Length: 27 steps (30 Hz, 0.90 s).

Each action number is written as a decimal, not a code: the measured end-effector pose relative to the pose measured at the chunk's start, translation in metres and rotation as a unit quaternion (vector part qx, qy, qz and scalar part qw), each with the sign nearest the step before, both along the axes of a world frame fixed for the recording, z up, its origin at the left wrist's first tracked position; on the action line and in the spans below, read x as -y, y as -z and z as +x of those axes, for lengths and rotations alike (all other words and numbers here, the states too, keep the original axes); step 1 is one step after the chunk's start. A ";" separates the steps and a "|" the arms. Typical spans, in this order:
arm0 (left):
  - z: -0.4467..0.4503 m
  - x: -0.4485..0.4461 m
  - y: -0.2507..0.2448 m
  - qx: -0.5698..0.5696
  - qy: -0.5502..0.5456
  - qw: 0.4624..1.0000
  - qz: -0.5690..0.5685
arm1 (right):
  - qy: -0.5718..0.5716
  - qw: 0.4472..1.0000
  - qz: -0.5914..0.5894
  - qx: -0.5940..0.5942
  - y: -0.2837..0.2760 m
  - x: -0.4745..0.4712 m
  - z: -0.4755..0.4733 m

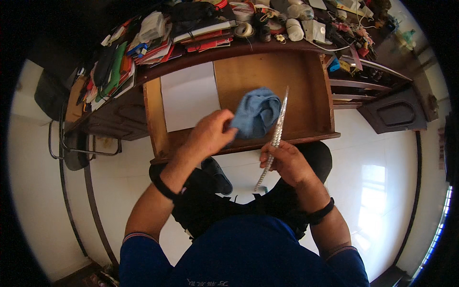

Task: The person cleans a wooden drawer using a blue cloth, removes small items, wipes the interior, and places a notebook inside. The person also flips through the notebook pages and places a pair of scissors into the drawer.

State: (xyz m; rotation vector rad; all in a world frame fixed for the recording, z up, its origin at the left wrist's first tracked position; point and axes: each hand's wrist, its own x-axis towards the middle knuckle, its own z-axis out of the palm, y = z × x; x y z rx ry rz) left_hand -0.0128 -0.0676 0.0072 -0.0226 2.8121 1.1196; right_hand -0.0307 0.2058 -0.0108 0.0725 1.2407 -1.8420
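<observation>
My left hand [211,132] pinches the near left edge of a crumpled blue cloth [256,111] between thumb and fingers. The cloth is bunched up over an open wooden drawer [244,71]. In my right hand [287,159] is a long, slim, silvery object [279,127] with a ridged surface. It tapers to a point at its upper end, and its lower end hangs below my fingers; what it is exactly, I cannot tell. Its upper part stands just right of the cloth. A white sheet [190,97] covers the drawer's left side.
Books and folders [202,37] are stacked along the dark desk edge [251,49]. Rolls of tape [244,30], a white roll [294,30] and cables crowd the desk's right. An open compartment [355,84] lies right of the drawer. A metal-framed chair [91,152] stands at left.
</observation>
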 end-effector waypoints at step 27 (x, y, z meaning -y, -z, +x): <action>-0.034 0.136 0.073 0.013 -0.274 0.934 -0.228 | 0.213 0.973 -0.077 -0.042 0.004 -0.099 -0.018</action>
